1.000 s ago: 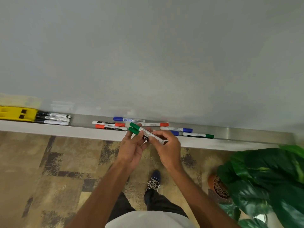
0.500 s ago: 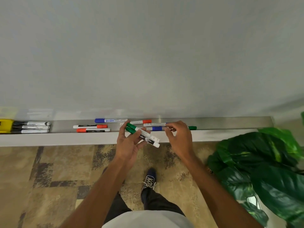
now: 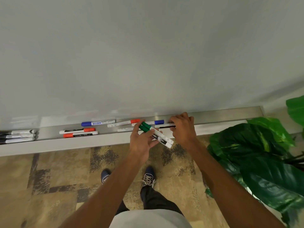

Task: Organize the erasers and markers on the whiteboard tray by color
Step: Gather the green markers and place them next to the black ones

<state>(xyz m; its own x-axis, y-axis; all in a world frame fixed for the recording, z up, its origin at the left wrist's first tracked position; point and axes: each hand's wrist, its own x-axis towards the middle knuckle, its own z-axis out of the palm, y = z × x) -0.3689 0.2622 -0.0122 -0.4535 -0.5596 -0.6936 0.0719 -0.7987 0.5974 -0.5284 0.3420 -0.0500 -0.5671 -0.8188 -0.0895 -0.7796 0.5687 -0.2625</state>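
Note:
My left hand (image 3: 141, 143) holds two green-capped markers (image 3: 156, 134) side by side, just in front of the metal whiteboard tray (image 3: 222, 113). My right hand (image 3: 182, 127) reaches into the tray and its fingers curl round a white marker (image 3: 166, 125); that marker's cap end is hidden under the hand. On the tray lie three red-capped markers (image 3: 79, 132), a blue-capped marker (image 3: 97, 123) further back, and another blue-capped one (image 3: 157, 122) behind my left hand. Three black markers (image 3: 18, 135) lie grouped at the tray's left end.
A large green plant (image 3: 256, 155) stands on the floor at the right, close to my right arm. Above the tray rises the whiteboard (image 3: 148, 55). My shoes (image 3: 148, 176) stand on patterned carpet below the tray.
My right hand left the green markers, moved right to the tray and closed on the marker lying there. The view shifted right, so the yellow eraser at the far left went out of frame.

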